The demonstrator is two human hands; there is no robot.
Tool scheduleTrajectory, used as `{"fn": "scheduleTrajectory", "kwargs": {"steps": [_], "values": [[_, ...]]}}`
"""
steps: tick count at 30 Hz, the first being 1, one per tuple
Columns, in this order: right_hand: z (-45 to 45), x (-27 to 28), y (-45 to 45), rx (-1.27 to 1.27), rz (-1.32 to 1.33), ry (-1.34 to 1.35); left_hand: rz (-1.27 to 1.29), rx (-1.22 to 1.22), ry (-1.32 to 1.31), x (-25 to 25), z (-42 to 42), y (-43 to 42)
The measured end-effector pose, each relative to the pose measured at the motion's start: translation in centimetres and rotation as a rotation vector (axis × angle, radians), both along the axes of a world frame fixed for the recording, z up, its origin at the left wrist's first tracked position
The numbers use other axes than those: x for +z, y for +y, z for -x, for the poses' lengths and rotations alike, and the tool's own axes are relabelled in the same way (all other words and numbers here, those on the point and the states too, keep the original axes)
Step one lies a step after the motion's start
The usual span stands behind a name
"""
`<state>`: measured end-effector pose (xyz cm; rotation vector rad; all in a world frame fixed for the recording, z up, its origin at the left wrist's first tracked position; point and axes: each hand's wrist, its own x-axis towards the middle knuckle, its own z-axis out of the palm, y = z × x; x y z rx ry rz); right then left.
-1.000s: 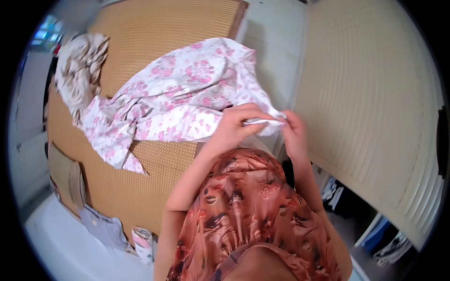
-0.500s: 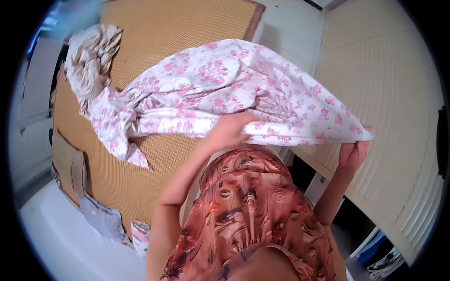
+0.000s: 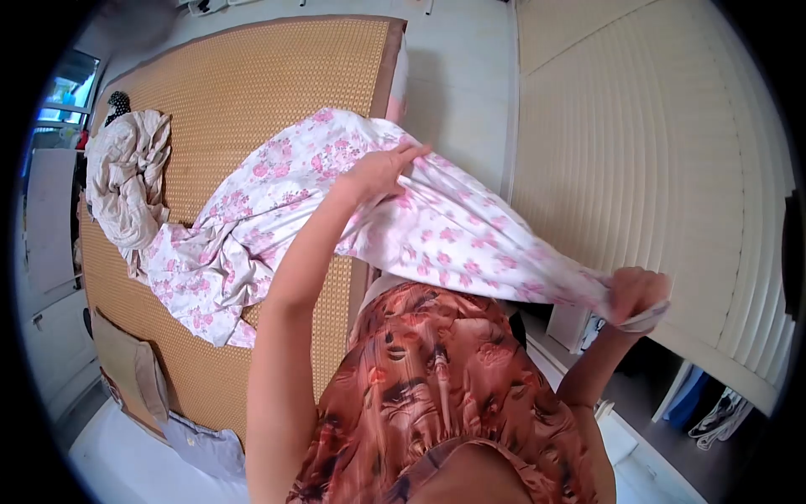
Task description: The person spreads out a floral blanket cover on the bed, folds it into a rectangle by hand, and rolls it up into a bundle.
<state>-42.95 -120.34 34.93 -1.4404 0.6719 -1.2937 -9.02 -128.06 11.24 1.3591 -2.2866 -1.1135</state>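
Note:
A white bed sheet with pink flowers (image 3: pixel 453 252) stretches from the woven mat across the front of my body to the right. My right hand (image 3: pixel 638 294) is closed in a fist round its right end, with a bit of cloth showing below the fingers. My left hand (image 3: pixel 379 174) lies over the sheet's upper part, its fingers reaching to the far edge and gathering cloth there. Between the hands the fabric is pulled fairly taut. The sheet's left end lies crumpled on the mat.
The woven mat (image 3: pixel 252 84) covers the bed. A crumpled beige cloth (image 3: pixel 130 176) touches the sheet's left end. Folded cloth pieces (image 3: pixel 130 361) lie at the near left edge. A pale ribbed cabinet front (image 3: pixel 638 151) stands at right, with hanging clothes (image 3: pixel 714 412) below.
My left hand has moved up and slightly left, from the near edge to the far edge. My right hand has dropped lower, drawing the right end down. The view has shifted.

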Motion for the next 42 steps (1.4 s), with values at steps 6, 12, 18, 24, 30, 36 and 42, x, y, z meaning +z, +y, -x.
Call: {"fn": "scheduleTrajectory", "kwargs": {"steps": [6, 12, 18, 24, 30, 36, 42], "values": [[4.5, 2.6, -5.0, -0.258, 0.016, 0.01, -0.143, 0.172, -0.247, -5.9, -6.3, 3.7], [-5.1, -5.4, -20.8, -0.149, -0.191, 0.238, 0.196, 1.086, -0.702, 6.2, -32.9, 10.1], [-22.7, 1.3, -30.0, 0.044, 0.056, -0.224, 1.378, 1.349, -0.966, 35.7, -33.4, 21.9], [-27.1, 0.8, -31.6, 0.193, 0.324, -0.175, 1.053, 1.418, -0.662, 21.0, -25.6, 32.0], [-26.2, -13.8, -28.0, 0.342, 0.304, 0.509, 0.449, 1.85, -0.518, 6.5, -15.6, 37.2], [-18.0, -26.8, -19.1, 0.511, 0.258, 1.115, -0.191, 1.743, -0.443, -10.8, -4.9, 47.0], [-18.8, -26.2, -12.7, 0.653, 0.184, 1.203, -0.41, 1.485, 0.085, -6.4, 2.8, 35.7]]}}
